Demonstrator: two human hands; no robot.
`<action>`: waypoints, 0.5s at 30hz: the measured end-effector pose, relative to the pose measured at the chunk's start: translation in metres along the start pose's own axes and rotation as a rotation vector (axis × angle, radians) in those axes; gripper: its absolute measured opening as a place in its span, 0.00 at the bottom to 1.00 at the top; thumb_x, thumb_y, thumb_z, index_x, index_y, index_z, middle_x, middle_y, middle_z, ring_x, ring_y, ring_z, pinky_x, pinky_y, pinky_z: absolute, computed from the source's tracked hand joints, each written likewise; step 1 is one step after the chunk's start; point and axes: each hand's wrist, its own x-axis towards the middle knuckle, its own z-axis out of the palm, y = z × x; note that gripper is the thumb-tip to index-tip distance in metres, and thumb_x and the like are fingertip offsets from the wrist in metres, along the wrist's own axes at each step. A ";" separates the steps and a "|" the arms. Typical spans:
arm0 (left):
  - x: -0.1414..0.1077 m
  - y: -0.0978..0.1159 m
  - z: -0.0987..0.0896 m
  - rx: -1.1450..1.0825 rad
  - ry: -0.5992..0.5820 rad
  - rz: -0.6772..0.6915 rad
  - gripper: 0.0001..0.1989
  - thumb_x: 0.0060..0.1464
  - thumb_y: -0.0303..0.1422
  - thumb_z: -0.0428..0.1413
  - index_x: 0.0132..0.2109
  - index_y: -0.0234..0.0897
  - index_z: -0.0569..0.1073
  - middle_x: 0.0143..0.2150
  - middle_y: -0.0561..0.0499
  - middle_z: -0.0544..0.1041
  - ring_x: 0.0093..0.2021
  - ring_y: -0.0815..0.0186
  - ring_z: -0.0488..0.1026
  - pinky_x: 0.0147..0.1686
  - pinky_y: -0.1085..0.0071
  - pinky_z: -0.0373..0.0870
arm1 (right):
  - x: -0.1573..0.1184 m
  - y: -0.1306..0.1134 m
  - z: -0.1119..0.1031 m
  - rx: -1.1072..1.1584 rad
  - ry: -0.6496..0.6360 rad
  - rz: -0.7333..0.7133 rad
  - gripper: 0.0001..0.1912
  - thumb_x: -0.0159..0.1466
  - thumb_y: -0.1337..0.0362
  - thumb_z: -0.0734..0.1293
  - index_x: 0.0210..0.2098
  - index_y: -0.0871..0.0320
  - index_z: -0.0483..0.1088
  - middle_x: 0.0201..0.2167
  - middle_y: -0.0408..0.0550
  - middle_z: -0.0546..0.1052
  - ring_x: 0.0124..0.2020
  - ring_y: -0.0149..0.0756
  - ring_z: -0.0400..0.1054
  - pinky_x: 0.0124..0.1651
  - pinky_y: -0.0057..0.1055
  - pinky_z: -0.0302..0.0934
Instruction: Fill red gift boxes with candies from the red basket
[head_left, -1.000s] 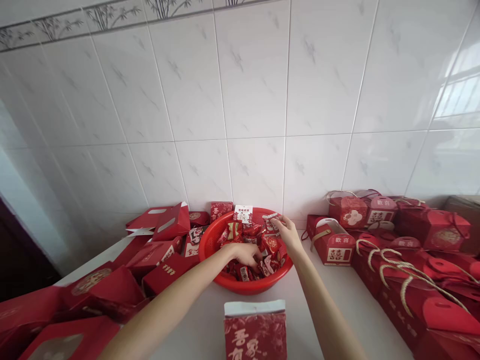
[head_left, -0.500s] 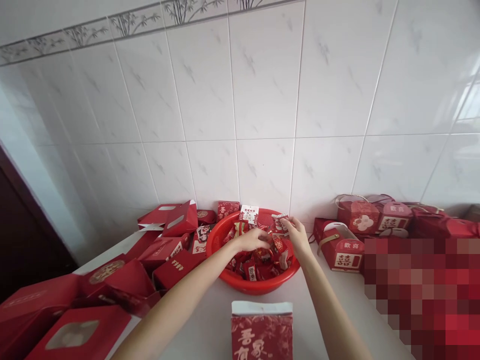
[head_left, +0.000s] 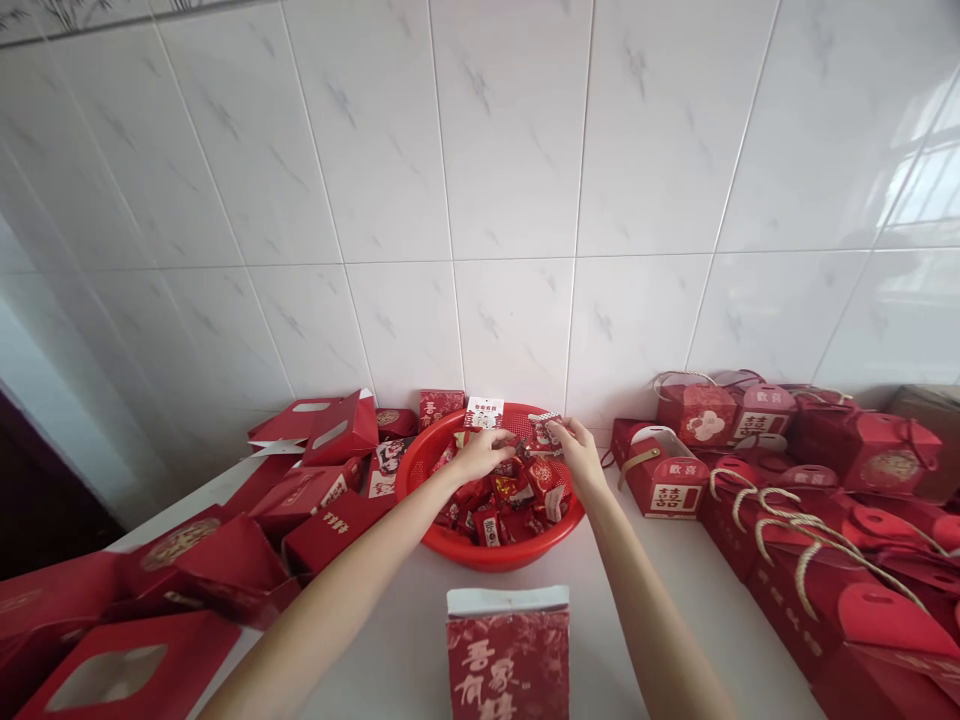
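Basket, round red plastic point(head_left: 480, 558): my right hand point(head_left: 583, 455) pinches a red-and-white patterned packet point(head_left: 543, 434); my left hand point(head_left: 481, 456) curls over glossy wrapped sweets point(head_left: 511, 490), grip unclear.

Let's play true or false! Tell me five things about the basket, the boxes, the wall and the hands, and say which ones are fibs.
1. The round red plastic basket has small shiny wrapped packets in it. True.
2. The left hand and the right hand are both far from the basket. False: both reach over it.
3. The wall has pale, shiny tiles. True.
4. The red cardboard boxes with rope handles are left of the basket. False: they are to its right.
5. A red cardboard box with pale writing is in front of the basket. True.
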 end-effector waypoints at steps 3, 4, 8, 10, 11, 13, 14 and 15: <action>0.000 0.001 -0.001 -0.031 0.082 0.000 0.20 0.57 0.29 0.59 0.57 0.37 0.76 0.59 0.43 0.77 0.60 0.56 0.73 0.60 0.61 0.67 | 0.000 0.000 -0.001 0.002 0.005 -0.013 0.19 0.47 0.49 0.75 0.26 0.55 0.69 0.25 0.42 0.75 0.29 0.37 0.70 0.30 0.32 0.68; 0.000 0.001 -0.001 -0.036 0.088 0.002 0.21 0.57 0.30 0.59 0.58 0.38 0.75 0.59 0.43 0.77 0.59 0.57 0.74 0.59 0.62 0.68 | -0.001 0.000 -0.001 0.004 0.008 -0.020 0.19 0.47 0.49 0.75 0.26 0.55 0.68 0.25 0.42 0.75 0.29 0.37 0.70 0.31 0.32 0.68; -0.002 0.003 -0.001 0.105 0.037 0.008 0.18 0.55 0.27 0.58 0.53 0.35 0.78 0.50 0.42 0.82 0.50 0.57 0.79 0.51 0.64 0.73 | 0.000 0.001 -0.001 -0.011 0.024 -0.024 0.19 0.47 0.48 0.74 0.27 0.55 0.68 0.25 0.42 0.75 0.29 0.37 0.70 0.30 0.33 0.69; -0.006 0.005 -0.003 0.251 -0.066 0.007 0.14 0.53 0.25 0.57 0.46 0.34 0.81 0.46 0.43 0.84 0.47 0.58 0.80 0.48 0.67 0.74 | 0.000 0.000 0.000 -0.015 0.025 -0.001 0.20 0.46 0.48 0.74 0.27 0.55 0.68 0.25 0.42 0.75 0.28 0.37 0.70 0.29 0.33 0.69; -0.008 0.007 -0.004 0.325 -0.133 0.008 0.13 0.52 0.24 0.57 0.44 0.34 0.82 0.44 0.44 0.84 0.45 0.58 0.80 0.47 0.68 0.73 | -0.001 -0.001 0.000 -0.013 0.024 0.011 0.20 0.46 0.48 0.74 0.27 0.55 0.68 0.25 0.42 0.75 0.28 0.37 0.70 0.29 0.33 0.69; -0.013 0.010 -0.005 0.465 -0.263 0.000 0.13 0.49 0.24 0.57 0.40 0.37 0.83 0.41 0.47 0.85 0.43 0.59 0.80 0.43 0.71 0.73 | -0.001 -0.002 0.001 -0.008 0.024 0.022 0.20 0.45 0.49 0.74 0.26 0.55 0.68 0.25 0.42 0.75 0.28 0.37 0.70 0.29 0.33 0.69; -0.015 0.012 -0.006 0.526 -0.315 -0.013 0.12 0.47 0.25 0.58 0.39 0.38 0.83 0.40 0.48 0.85 0.42 0.59 0.80 0.40 0.72 0.72 | -0.002 -0.003 0.001 -0.006 0.023 0.022 0.19 0.45 0.49 0.74 0.26 0.55 0.68 0.25 0.42 0.75 0.28 0.36 0.70 0.29 0.33 0.70; -0.017 0.013 -0.006 0.578 -0.354 -0.031 0.12 0.46 0.26 0.59 0.37 0.39 0.83 0.39 0.49 0.85 0.41 0.59 0.80 0.38 0.72 0.71 | -0.002 -0.004 0.001 -0.004 0.023 0.020 0.19 0.45 0.50 0.75 0.26 0.55 0.67 0.24 0.41 0.75 0.27 0.36 0.70 0.29 0.33 0.70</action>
